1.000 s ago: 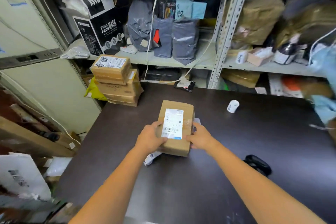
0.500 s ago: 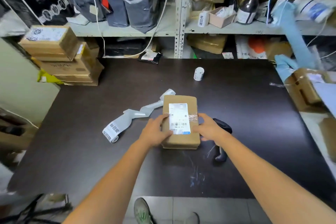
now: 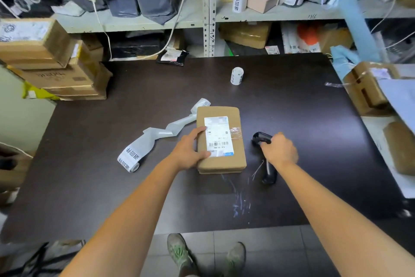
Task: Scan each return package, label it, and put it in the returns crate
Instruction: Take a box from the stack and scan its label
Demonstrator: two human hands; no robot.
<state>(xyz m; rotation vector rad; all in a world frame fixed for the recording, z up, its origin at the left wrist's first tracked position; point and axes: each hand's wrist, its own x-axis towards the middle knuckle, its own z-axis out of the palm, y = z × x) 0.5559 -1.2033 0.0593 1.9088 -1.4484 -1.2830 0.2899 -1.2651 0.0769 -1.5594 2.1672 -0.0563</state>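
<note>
A brown cardboard package (image 3: 233, 164) with a white barcode label lies flat in the middle of the dark table (image 3: 89, 175). My left hand (image 3: 190, 151) holds its left edge, thumb and fingers lying over the label's corner. Just right of the package, my right hand (image 3: 279, 149) grips a black handheld scanner (image 3: 261, 138), whose handle end sticks out below my wrist. A strip of white return labels (image 3: 143, 148) lies unrolled on the table left of the package. A small label roll (image 3: 237, 75) stands further back.
A stack of cardboard boxes (image 3: 49, 61) sits at the table's back left. More boxes (image 3: 368, 88) crowd the right edge. Metal shelves (image 3: 208, 7) behind hold grey bags, cartons and a bottle. My shoes (image 3: 179, 252) show on the tiled floor below the front edge.
My right hand left the package's right side and closed round the scanner beside it. The left hand stays on the package. The camera has tilted down and right.
</note>
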